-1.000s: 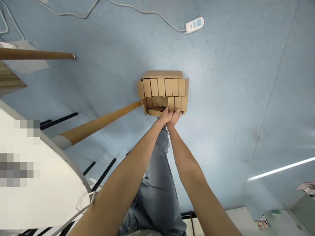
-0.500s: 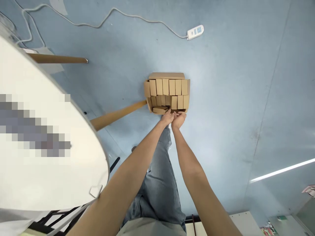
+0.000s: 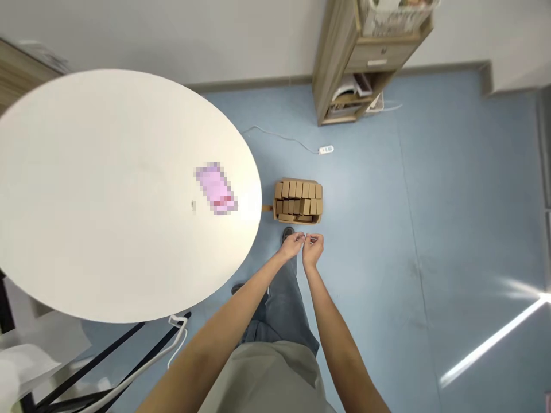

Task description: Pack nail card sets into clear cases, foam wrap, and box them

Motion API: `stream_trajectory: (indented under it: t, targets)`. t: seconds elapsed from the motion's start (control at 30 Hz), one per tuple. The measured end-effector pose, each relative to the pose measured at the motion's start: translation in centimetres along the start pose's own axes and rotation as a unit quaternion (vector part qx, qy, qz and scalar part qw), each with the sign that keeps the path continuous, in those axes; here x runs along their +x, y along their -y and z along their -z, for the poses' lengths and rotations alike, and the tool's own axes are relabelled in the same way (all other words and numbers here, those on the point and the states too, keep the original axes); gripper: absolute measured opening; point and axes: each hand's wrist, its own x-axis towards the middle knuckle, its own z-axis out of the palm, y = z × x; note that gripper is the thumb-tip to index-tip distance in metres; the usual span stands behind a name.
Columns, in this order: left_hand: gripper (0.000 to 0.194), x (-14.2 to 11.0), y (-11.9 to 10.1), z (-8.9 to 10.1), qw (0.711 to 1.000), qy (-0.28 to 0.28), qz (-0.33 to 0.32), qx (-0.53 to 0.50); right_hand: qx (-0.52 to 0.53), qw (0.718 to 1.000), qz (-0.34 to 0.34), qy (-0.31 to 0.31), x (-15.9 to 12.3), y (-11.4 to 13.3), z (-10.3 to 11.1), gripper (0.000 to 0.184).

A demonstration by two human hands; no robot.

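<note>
My left hand (image 3: 293, 244) and my right hand (image 3: 313, 250) are close together in front of my body, just short of an open cardboard carton (image 3: 276, 211) on the floor. Both hands have their fingers bent and pinched toward each other. Something small and pale may be between the fingers, but it is too small to make out. Inside the carton, small brown cardboard boxes (image 3: 298, 189) stand in two rows, and a few lie flat along the near side. One box (image 3: 305, 206) sticks up above its row. Neither hand touches the carton.
A white oval table (image 3: 129, 252) fills the left side, with a blurred pink item (image 3: 216, 189) on it. Beyond the carton, a power strip (image 3: 326, 149) lies on the floor with its cord. A wooden cabinet (image 3: 336, 74) stands against the wall. My shoe (image 3: 288, 232) is near the carton.
My view has risen and pulled back, so the table, wall and cabinet now show. Both hands have come away from the carton's near edge toward me, still close together.
</note>
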Motion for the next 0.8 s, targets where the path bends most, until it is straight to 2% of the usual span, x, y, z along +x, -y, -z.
stream_trajectory:
  t: [0.1,0.2,0.33,0.43,0.53,0.63,0.8]
  targets:
    - [0.029,-6.1,0.0,2.9,0.998,0.006,-0.023,-0.06,0.016,0.999,0.052,0.005,-4.6,2.3,1.6,0.015]
    - [0.035,-12.8,1.3,6.5,0.991,-0.005,-0.059,-0.119,0.034,0.993,0.113,0.017,-9.6,4.1,2.4,0.019]
    - [0.037,-22.0,4.8,12.1,0.973,-0.053,-0.105,-0.197,0.069,0.979,0.188,0.035,-17.2,5.9,2.2,0.027]
    - [0.033,-28.4,8.1,16.1,0.954,-0.112,-0.129,-0.246,0.115,0.963,0.233,0.072,-23.0,6.5,1.3,0.032]
    - [0.03,-34.1,11.5,19.8,0.923,-0.179,-0.163,-0.299,0.148,0.949,0.249,0.127,-28.8,6.5,-0.2,0.035]
    - [0.03,-39.4,14.8,23.1,0.88,-0.241,-0.19,-0.364,0.15,0.936,0.258,0.188,-34.2,6.6,-1.9,0.038]
    - [0.031,-46.1,19.7,27.5,0.799,-0.342,-0.211,-0.447,0.119,0.904,0.306,0.274,-42.0,8.5,-4.8,0.039]
